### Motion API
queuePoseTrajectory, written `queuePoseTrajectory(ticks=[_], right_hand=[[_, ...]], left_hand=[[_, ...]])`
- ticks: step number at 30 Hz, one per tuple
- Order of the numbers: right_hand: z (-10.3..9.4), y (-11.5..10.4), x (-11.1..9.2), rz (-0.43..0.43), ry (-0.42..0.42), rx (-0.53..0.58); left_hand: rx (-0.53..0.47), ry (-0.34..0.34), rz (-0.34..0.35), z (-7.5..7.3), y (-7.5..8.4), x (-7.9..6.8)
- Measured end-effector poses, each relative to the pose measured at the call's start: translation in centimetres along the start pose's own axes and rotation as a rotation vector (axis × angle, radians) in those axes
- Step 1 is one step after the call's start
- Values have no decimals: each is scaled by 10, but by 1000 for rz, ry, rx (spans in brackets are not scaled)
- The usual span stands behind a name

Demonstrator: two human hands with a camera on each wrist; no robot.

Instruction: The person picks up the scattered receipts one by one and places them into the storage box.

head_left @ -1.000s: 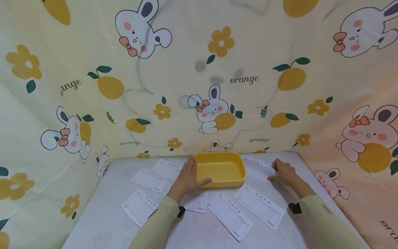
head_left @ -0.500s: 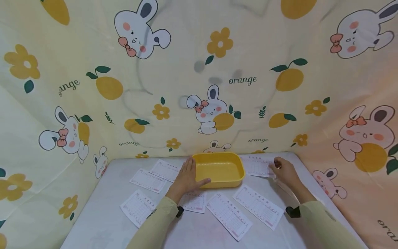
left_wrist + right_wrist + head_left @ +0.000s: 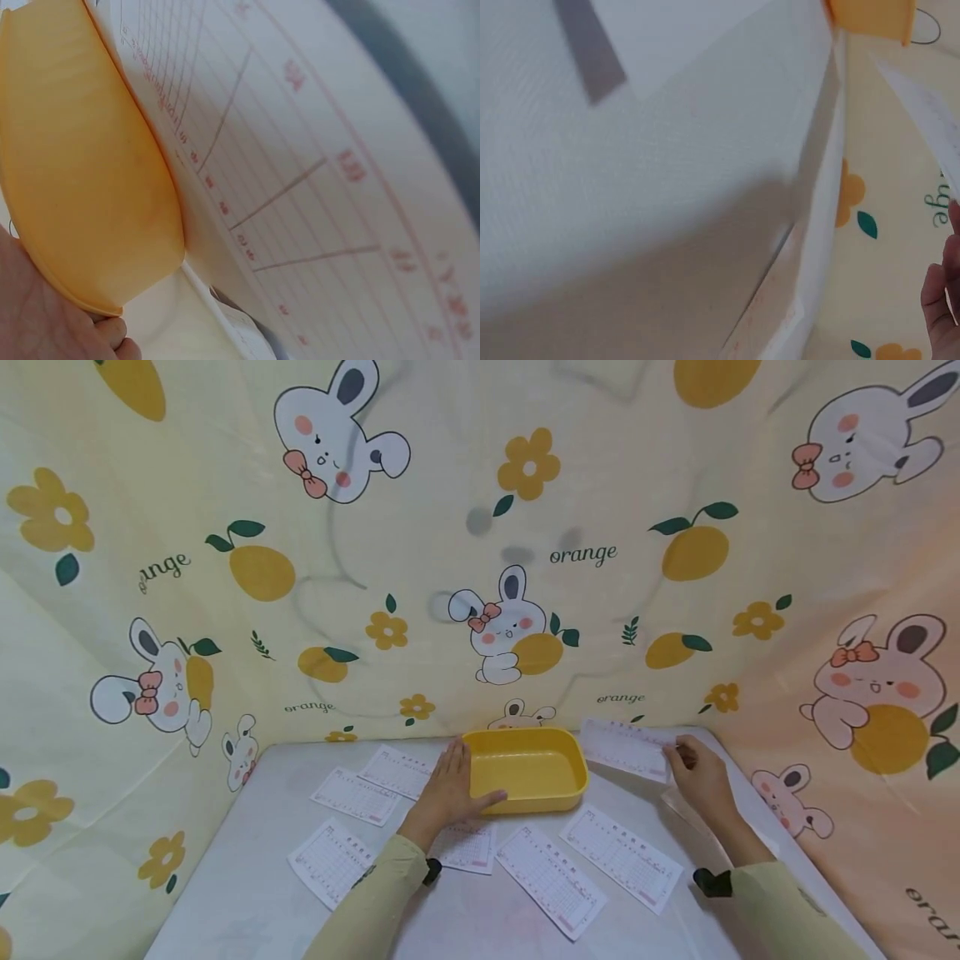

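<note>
The yellow plastic box (image 3: pixel 528 805) stands at the back middle of the table, with nothing inside. My left hand (image 3: pixel 447 793) rests against its left end, fingers straight along the side and thumb over the front rim. In the left wrist view the box's wall (image 3: pixel 82 150) fills the left part, with fingers (image 3: pixel 112 330) at its rim. Right of the box, my right hand (image 3: pixel 701 777) pinches one end of a printed paper slip (image 3: pixel 626 747), raised off the table. The right wrist view shows only part of that slip (image 3: pixel 922 112) and the fingertips (image 3: pixel 934 296).
More printed slips lie flat on the white table (image 3: pixel 247 860): several at the left, including one (image 3: pixel 333 860), one partly under the left forearm (image 3: pixel 468 845), and two in front of the box (image 3: pixel 551 881). A patterned cloth (image 3: pixel 420 552) hangs close behind and beside the table.
My right hand has lifted the slip from the table, raising its held end and shifting slightly right. The left hand and the box have stayed in place.
</note>
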State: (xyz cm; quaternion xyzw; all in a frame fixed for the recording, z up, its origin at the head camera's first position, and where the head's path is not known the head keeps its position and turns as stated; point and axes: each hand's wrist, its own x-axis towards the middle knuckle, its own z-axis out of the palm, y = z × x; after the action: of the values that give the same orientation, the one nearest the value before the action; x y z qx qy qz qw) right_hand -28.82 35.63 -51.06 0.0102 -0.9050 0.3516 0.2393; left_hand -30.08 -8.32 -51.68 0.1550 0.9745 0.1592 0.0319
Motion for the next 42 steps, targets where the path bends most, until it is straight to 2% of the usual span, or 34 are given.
queuePoseTrajectory(ticks=[4,10,17,21,26,34,42], right_hand=[[0,-3,-1,-4,79,51],[4,-11,-1,-26,176,184],[5,-25,4,-42,250,216],[6,-35,6,-55,277,282],[13,-45,6,-81,228,353],[29,-52,3,-99,97,347],[40,-56,-1,-98,-20,394]], left_hand=[[19,-1,5,0,-1,0],[33,-2,-4,2,-3,1],[30,-1,-5,-1,-3,1],[29,3,0,-2,-3,2],[26,4,2,-2,-4,2],[15,11,5,-3,-4,1],[12,25,25,5,-3,0]])
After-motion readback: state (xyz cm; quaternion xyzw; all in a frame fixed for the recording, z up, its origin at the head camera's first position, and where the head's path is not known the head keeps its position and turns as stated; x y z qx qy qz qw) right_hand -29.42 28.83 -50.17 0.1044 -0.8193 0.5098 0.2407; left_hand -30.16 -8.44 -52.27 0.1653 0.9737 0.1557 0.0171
